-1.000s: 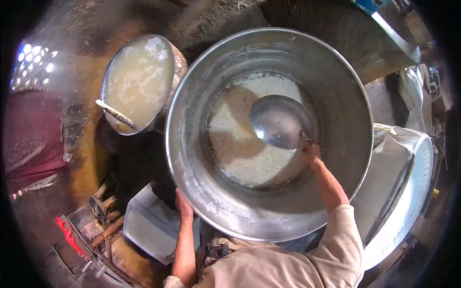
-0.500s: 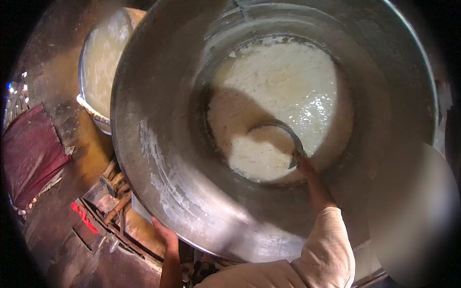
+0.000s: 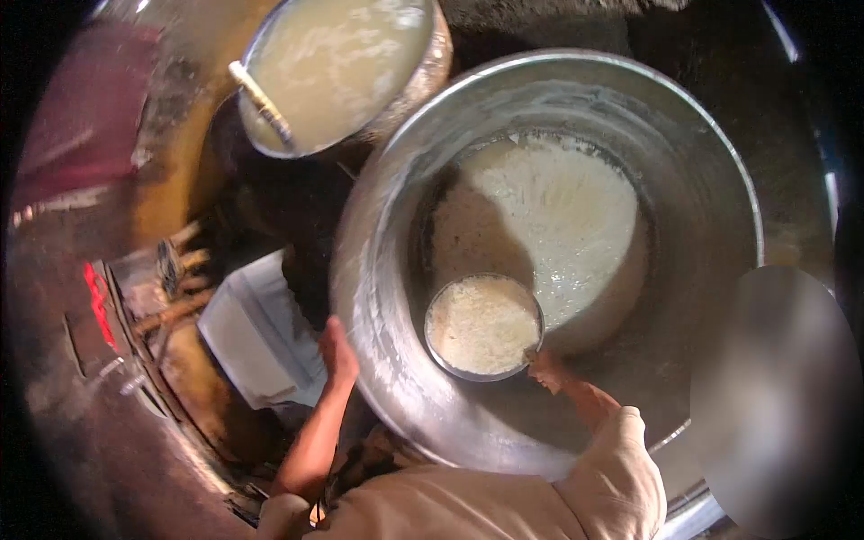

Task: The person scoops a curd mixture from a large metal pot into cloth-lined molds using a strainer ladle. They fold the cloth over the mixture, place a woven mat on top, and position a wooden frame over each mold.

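- The round metal scooping bowl [image 3: 484, 326] is inside the wide silvery metal vat [image 3: 711, 225], toward the vat's near side, just beyond and left of the right hand [image 3: 547, 371].
- That hand is closed on the bowl's near right edge (the fingers partly hidden from view).
- The left hand [image 3: 338, 355] is at the vat's left outer side; I cannot tell how tightly its fingers are bent.
- The bowl's near left edge lies close to the vat's inner wall; more room opens toward the vat's far and right sides, over the milky, pale liquid [image 3: 580, 216].
- Left of the vat sit a white box [image 3: 261, 328] and, farther off, a rounded container of cloudy liquid [image 3: 439, 58].
- The bowl is full of lumpy, cream-white matter (its dark rim shows all round).
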Demonstrator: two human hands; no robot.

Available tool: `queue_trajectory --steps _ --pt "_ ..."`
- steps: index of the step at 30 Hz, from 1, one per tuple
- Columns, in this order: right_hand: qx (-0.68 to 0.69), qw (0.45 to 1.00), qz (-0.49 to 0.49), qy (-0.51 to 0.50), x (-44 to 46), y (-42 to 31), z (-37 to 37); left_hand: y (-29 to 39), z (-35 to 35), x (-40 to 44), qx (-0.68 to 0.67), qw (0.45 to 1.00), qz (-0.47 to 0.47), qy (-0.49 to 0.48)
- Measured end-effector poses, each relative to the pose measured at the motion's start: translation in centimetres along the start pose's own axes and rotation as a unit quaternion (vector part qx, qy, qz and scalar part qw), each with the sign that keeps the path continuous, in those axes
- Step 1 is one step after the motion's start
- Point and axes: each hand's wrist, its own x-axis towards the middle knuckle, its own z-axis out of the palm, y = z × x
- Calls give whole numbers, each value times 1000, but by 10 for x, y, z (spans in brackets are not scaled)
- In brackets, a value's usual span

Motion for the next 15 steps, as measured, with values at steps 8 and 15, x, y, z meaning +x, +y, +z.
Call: queue_trajectory --steps 8,15 --pt "-223 972 22 72 -222 -144 58 4 -60 -6 -159 965 195 -73" --pt "-369 911 34 180 -332 -272 180 -167 -184 5 -404 912 -16 -65"
